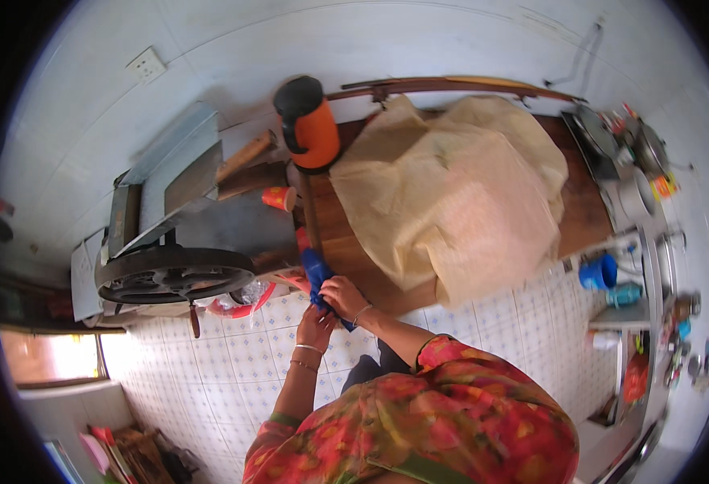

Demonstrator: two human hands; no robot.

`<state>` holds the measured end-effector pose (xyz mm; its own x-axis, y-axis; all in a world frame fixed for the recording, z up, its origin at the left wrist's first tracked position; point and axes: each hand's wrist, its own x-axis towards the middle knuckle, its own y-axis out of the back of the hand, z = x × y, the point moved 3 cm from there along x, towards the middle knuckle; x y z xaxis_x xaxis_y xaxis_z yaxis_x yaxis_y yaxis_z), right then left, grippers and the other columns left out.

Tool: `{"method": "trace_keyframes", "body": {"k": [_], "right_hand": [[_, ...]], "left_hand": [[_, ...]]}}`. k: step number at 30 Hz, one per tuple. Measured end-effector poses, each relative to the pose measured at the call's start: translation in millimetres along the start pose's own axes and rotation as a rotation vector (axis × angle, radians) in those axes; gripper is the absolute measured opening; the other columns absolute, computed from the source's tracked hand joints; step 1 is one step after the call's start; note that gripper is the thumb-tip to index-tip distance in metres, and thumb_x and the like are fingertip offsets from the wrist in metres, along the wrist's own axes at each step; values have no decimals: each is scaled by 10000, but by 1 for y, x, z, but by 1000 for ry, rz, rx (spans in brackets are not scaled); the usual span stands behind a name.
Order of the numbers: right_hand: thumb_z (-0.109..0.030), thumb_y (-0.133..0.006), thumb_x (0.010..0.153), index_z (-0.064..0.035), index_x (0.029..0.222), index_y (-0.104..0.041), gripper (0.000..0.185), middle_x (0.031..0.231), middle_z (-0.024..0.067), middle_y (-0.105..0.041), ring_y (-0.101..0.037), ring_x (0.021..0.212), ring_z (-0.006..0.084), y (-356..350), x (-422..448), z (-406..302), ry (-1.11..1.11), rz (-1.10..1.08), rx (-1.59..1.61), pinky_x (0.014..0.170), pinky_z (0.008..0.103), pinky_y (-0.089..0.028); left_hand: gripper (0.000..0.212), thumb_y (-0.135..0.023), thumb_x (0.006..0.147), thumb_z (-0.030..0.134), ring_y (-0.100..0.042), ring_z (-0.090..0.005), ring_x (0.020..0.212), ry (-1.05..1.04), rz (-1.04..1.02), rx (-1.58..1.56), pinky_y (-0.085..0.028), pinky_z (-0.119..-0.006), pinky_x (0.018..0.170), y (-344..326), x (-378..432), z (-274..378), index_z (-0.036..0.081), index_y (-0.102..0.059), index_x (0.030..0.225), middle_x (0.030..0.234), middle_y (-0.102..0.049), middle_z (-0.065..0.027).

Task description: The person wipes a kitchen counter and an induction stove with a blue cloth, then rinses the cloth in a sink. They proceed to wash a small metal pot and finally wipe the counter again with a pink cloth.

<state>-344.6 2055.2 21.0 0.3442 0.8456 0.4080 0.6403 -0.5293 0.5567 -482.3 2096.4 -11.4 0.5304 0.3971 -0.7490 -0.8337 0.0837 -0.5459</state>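
A bunched blue cloth [317, 271] hangs at the front left edge of the brown wooden tabletop [354, 225]. My right hand [343, 297] grips it from the right, fingers bent over the fabric. Just below, my left hand [316, 328] has its fingertips on the cloth's lower part, and both hands close around it. Part of the cloth is hidden under my fingers. Next to its upper end is a slim wooden rod [310, 209]. A large beige cloth [451, 193] lies draped over the tabletop, hiding what is beneath.
Left stands a machine with a spoked metal wheel [176, 275] and crank handle [194, 320]. On it lies a red paper cup [279, 198]; an orange kettle [309, 130] stands behind. A red-rimmed basin [242, 308] sits below. Shelves right hold a blue bucket [598, 271].
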Motion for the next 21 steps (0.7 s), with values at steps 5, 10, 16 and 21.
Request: {"method": "trace_keyframes", "body": {"k": [5, 10, 16, 21], "right_hand": [[-105, -602, 790, -27, 910, -627, 145, 941, 117, -623, -578, 902, 293, -17, -109, -36, -232, 0, 202, 811, 366, -449], [-108, -560, 842, -12, 992, -615, 187, 962, 132, -627, -607, 907, 263, 1, -185, -72, -582, -51, 436, 807, 316, -467], [-80, -558, 827, -21, 962, -624, 161, 998, 111, -625, -587, 959, 239, 99, -217, -96, -477, 259, 215, 845, 302, -449], [-98, -542, 859, -5, 991, -620, 180, 927, 71, -632, -586, 848, 154, 211, -257, -95, -589, 507, 190, 772, 254, -454]], "left_hand": [[146, -522, 890, 259, -507, -168, 779, 41, 35, 261, -459, -344, 741, 54, -52, -49, 135, -503, 965, 848, -529, -24], [165, -508, 906, 259, -535, -156, 879, 41, -197, 349, -445, -353, 734, 60, -100, -79, 99, -537, 932, 917, -567, -25], [149, -489, 925, 260, -557, -150, 880, 138, -371, 505, -476, -368, 763, -18, -140, -125, 119, -537, 924, 900, -577, -13], [119, -470, 932, 221, -577, -173, 893, 164, -549, 522, -486, -371, 765, -94, -150, -193, 117, -523, 951, 954, -590, -34]]}}
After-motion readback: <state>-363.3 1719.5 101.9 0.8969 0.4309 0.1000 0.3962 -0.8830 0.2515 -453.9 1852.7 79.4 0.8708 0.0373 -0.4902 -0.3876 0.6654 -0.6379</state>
